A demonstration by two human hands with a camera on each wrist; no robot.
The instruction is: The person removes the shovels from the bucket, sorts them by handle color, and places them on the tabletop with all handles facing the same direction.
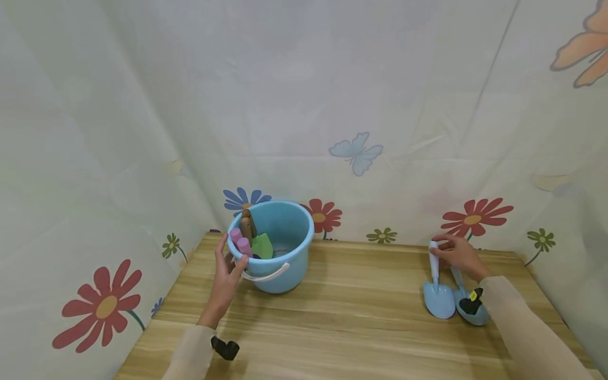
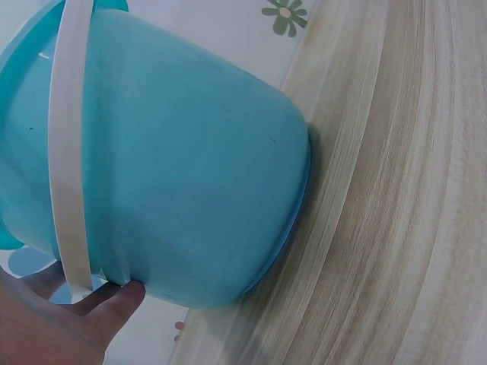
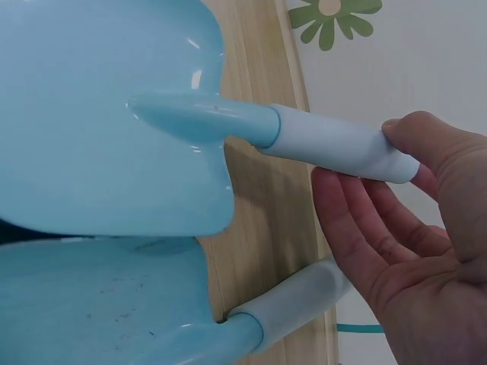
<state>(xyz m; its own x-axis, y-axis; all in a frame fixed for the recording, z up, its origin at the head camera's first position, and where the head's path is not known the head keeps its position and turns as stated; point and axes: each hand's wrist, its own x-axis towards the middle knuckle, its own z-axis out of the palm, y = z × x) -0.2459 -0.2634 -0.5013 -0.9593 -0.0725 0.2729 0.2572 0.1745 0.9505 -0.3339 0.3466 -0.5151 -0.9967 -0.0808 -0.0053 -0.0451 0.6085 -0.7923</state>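
My left hand [image 1: 224,277] grips the near left side of a light-blue bucket [image 1: 292,269], thumb at the rim and fingers along the outer wall. A white bail handle [image 2: 67,152] hangs across the bucket's front. Inside lean tools with purple handles [image 1: 244,247], a green blade [image 1: 263,246] and a brown piece [image 1: 246,228]. At the right, my right hand [image 1: 461,254] pinches the pale handle end of a blue toy shovel [image 3: 114,152] between thumb and fingers. Beside it lies a second blue shovel [image 3: 114,296], partly hidden by my wrist in the head view.
Both shovels and the bucket are on a wood-grain table [image 1: 356,316]. A white curtain [image 1: 285,95] printed with flowers and butterflies hangs behind the table and along its sides. Table surface lies between the bucket and the shovels.
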